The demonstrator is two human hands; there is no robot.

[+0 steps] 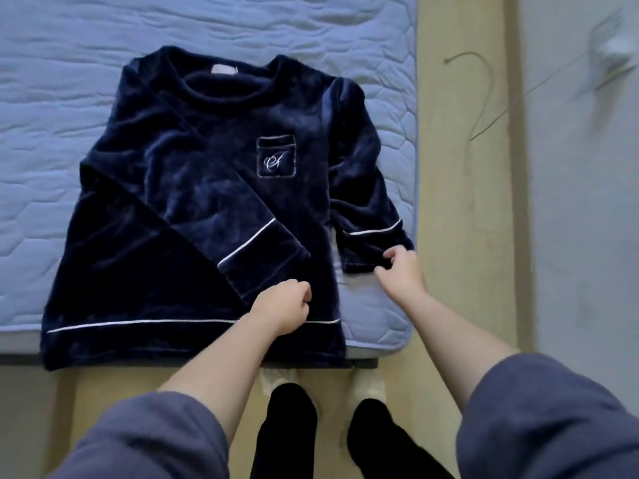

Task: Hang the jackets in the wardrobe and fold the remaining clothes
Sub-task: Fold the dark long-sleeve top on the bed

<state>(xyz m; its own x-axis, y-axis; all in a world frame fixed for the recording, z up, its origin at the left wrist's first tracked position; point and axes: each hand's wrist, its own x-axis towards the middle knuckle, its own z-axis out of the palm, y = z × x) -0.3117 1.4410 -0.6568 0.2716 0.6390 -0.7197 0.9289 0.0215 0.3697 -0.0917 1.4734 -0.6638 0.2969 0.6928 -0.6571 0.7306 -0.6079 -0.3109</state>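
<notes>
Your grey sleeves [138, 437] fill the bottom, and beyond them your left hand [281, 305] sits curled on the navy sweater [193, 188] spread front-up on the bed [52, 98], whether gripping cloth I cannot tell, while your right hand [401, 271] pinches its outer sleeve cuff [377, 243].

A bed [52, 98] with a bumpy light-blue cover fills the upper left — to its right, yellow floor [460, 219], then pale grey.
</notes>
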